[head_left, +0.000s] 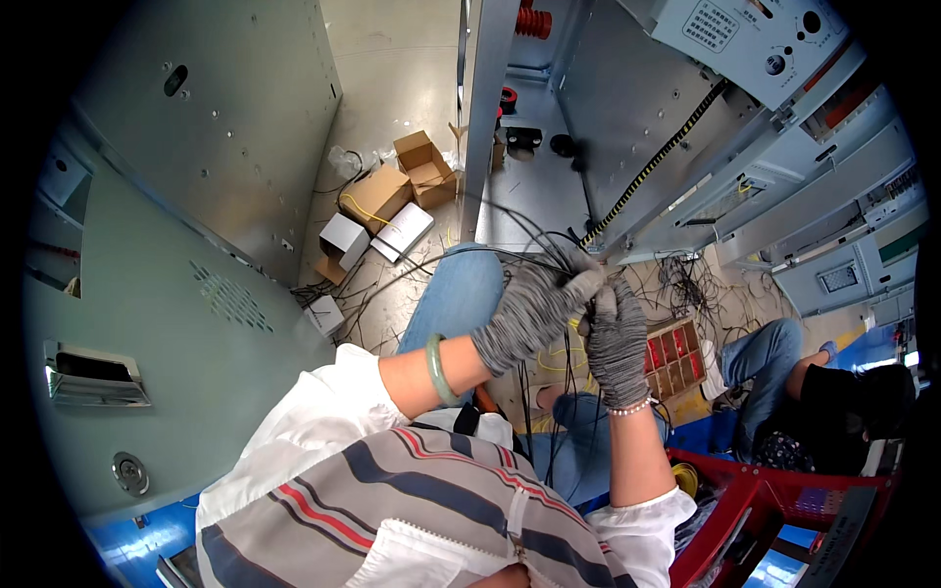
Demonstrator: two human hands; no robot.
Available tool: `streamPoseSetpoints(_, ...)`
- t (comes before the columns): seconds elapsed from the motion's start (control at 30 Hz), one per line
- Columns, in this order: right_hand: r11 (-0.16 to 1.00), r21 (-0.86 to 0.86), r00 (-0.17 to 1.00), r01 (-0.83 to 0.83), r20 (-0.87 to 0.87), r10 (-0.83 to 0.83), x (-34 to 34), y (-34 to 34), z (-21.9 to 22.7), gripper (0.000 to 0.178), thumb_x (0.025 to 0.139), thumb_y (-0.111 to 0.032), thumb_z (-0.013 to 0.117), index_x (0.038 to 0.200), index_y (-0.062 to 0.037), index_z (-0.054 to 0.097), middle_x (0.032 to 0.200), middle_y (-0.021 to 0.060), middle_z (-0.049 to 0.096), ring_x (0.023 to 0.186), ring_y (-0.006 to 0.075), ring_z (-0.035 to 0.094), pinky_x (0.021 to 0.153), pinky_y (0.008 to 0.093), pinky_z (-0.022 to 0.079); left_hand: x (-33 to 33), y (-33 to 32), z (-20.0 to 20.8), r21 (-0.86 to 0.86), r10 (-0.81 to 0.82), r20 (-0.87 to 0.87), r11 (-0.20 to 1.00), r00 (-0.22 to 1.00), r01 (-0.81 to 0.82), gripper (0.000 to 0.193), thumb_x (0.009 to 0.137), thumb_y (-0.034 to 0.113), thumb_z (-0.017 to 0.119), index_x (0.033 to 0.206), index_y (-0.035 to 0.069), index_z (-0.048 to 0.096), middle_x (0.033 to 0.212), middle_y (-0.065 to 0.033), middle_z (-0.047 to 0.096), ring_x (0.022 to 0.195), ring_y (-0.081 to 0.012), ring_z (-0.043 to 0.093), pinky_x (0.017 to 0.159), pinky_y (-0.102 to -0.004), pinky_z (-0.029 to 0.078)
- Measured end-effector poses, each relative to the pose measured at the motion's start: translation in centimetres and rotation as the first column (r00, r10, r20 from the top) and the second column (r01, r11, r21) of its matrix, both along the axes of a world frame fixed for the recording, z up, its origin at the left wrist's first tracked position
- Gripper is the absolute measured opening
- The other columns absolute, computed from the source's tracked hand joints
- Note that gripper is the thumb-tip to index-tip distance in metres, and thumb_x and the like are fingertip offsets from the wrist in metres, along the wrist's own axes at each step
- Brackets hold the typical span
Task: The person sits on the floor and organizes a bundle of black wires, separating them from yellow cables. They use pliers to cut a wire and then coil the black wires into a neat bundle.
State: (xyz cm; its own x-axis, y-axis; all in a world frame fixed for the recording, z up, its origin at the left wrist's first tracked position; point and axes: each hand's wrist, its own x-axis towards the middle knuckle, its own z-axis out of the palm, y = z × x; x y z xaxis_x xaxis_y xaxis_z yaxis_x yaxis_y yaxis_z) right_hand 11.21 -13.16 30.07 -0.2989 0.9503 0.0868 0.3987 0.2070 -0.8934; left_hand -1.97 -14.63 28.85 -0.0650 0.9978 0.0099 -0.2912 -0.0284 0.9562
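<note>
In the head view, the gloved left hand (544, 309) is closed on black wires (557, 257), in front of the open cabinet (510, 211). The right hand (616, 338) meets it, thumbs close together; its own grip is too hidden to tell. Loose ends hang below both. Cartons (377, 196) lie ahead to the left, a compartmented tray (651, 384) just right.
</note>
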Motion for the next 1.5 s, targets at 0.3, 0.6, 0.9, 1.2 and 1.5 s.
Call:
streamPoseSetpoints(0.3, 0.996, 0.0, 0.996, 0.084, -0.008, -0.084, 3.3, 0.1, -3.4, 0.025, 0.091, -0.026, 0.044, 0.084, -0.0031, 0.052, 0.064, -0.0003, 0.046, 0.051, 0.0049, 0.041, 0.045, 0.0204, 0.034, -10.0, 3.2, 0.4, 0.07, -0.021, 0.925, 0.991, 0.379, -0.117, 0.03, 0.092, 0.032, 0.04, 0.084, 0.004, 0.05, 0.053, 0.0052, 0.034, 0.043, -0.0055, 0.034, 0.042, -0.0189, 0.035)
streamPoseSetpoints(0.6, 0.995, 0.008, 0.951, 0.102, -0.294, -0.096, 2.3, 1.4, 2.6, 0.025, 0.092, -0.023, 0.039, 0.095, -0.0032, 0.054, 0.064, 0.0007, 0.055, 0.052, 0.0043, 0.046, 0.045, 0.0183, 0.036, -4.2, 0.9, -0.3, -0.029, -0.083, 0.752, 0.987, 0.654, 0.159, 0.039, 0.088, 0.044, 0.042, 0.095, 0.007, 0.052, 0.049, 0.0078, 0.025, 0.037, -0.0024, 0.023, 0.03, -0.0158, 0.02)
streamPoseSetpoints(0.9, 0.962, 0.137, 0.882, 0.236, -0.447, -0.152, -1.1, -0.3, 3.3, 0.027, 0.091, -0.025, 0.042, 0.099, -0.0022, 0.055, 0.06, 0.0014, 0.055, 0.048, 0.0048, 0.045, 0.045, 0.0189, 0.036, -0.6, -0.8, 0.9, -0.007, -0.116, 0.57, 0.989, 0.813, 0.146, 0.054, 0.085, 0.055, 0.039, 0.11, 0.008, 0.048, 0.052, 0.0058, 0.03, 0.038, -0.0025, 0.021, 0.032, -0.0155, 0.021)
streamPoseSetpoints(1.2, 0.988, 0.098, 0.984, -0.116, -0.123, 0.127, 5.7, -1.3, 1.1, 0.024, 0.088, -0.024, 0.047, 0.091, -0.0017, 0.056, 0.075, 0.0053, 0.06, 0.053, 0.0083, 0.05, 0.048, 0.0219, 0.039, -4.5, 0.5, 1.4, 0.079, -0.051, 0.669, 0.997, 0.742, -0.002, 0.051, 0.087, 0.051, 0.038, 0.107, 0.006, 0.052, 0.069, 0.0003, 0.051, 0.041, -0.0034, 0.039, 0.031, -0.0128, 0.031)
streamPoseSetpoints(1.5, 0.94, -0.315, 0.986, -0.131, 0.055, 0.156, 15.1, -1.3, -0.5, 0.031, 0.088, -0.034, 0.049, 0.084, -0.0037, 0.056, 0.058, 0.0005, 0.053, 0.05, 0.0068, 0.049, 0.044, 0.0196, 0.036, -4.5, 0.2, 1.2, 0.094, -0.078, 0.475, 0.995, 0.877, 0.038, 0.05, 0.088, 0.052, 0.035, 0.093, 0.006, 0.054, 0.047, 0.0034, 0.038, 0.035, -0.0047, 0.032, 0.03, -0.0163, 0.026)
